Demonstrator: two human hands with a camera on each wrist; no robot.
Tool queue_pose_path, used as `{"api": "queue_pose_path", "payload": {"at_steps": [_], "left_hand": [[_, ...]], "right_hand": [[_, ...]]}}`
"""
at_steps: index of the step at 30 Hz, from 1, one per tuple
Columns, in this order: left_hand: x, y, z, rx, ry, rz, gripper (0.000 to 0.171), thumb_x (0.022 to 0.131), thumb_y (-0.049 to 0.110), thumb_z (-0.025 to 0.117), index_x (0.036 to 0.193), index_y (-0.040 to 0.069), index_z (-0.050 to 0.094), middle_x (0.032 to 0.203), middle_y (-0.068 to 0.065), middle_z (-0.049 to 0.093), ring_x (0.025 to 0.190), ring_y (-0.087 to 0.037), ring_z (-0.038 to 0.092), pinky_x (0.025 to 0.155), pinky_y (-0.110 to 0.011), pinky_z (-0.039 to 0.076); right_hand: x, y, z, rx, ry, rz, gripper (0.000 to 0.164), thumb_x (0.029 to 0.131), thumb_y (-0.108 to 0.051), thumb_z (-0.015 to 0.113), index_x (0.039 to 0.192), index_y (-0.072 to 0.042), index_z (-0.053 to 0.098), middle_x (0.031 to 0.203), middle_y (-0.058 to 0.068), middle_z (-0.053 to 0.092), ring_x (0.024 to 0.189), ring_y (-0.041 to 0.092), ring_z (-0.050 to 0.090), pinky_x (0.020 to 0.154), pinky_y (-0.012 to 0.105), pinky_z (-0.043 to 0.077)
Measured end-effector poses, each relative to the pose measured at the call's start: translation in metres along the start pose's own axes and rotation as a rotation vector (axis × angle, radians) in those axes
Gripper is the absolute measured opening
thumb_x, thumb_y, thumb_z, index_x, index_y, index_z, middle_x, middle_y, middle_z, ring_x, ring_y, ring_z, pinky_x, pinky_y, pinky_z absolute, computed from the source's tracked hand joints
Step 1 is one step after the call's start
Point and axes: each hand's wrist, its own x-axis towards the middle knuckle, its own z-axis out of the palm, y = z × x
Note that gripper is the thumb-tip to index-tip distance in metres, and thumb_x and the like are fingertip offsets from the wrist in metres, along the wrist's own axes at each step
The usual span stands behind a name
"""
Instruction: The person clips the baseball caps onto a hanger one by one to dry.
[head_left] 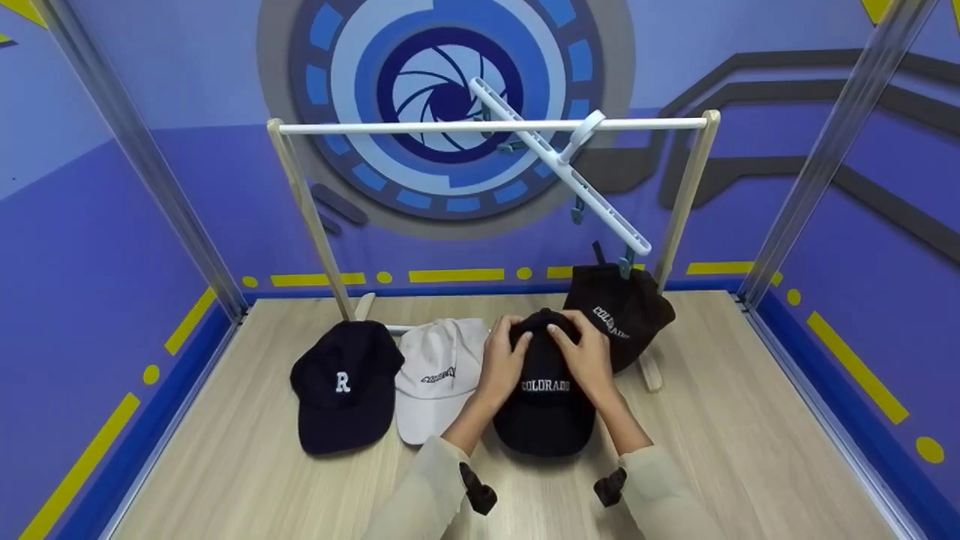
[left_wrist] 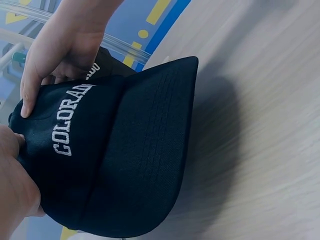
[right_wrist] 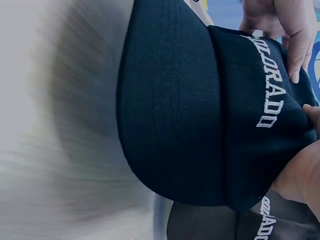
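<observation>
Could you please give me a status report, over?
Left grip, right grip: both holding black brimmed fabric cap. Possible obstruction: dark-brown fabric cap close behind right grip.

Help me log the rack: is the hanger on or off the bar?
On: the hanger hangs by its hook, looped over the bar.

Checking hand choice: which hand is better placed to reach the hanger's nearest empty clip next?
Probably the right hand: it sits almost below that clip in the head view, while the left hand is farther left. Both grip the black cap.
</observation>
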Motion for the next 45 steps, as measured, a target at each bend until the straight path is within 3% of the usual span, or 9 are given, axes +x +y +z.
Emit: {"api": "queue_pose_path", "payload": {"at_steps": [16, 45], "left_hand": [[0.010, 0.012, 0.002, -0.020, -0.010, -0.021, 0.016, 0.093, 0.013, 0.060, 0.108, 0.011, 0.056, 0.107, -0.003, 0.058, 0.105, -0.016, 0.057, 0.093, -0.032, 0.044], [0.021, 0.025, 0.000, -0.028, 0.013, 0.059, 0.015, 0.092, 0.013, 0.060, 0.107, 0.010, 0.057, 0.107, -0.003, 0.059, 0.105, -0.016, 0.057, 0.093, -0.033, 0.045]], "right_hand": [[0.009, -0.009, -0.008, 0.015, 0.038, -0.029, 0.022, 0.087, -0.030, 0.068, 0.108, -0.023, 0.068, 0.104, -0.005, 0.068, 0.099, 0.013, 0.061, 0.088, 0.033, 0.045], [0.017, -0.017, -0.012, 0.007, 0.100, -0.057, 0.023, 0.087, -0.034, 0.068, 0.108, -0.023, 0.068, 0.105, -0.004, 0.069, 0.101, 0.013, 0.062, 0.088, 0.033, 0.045]]}}
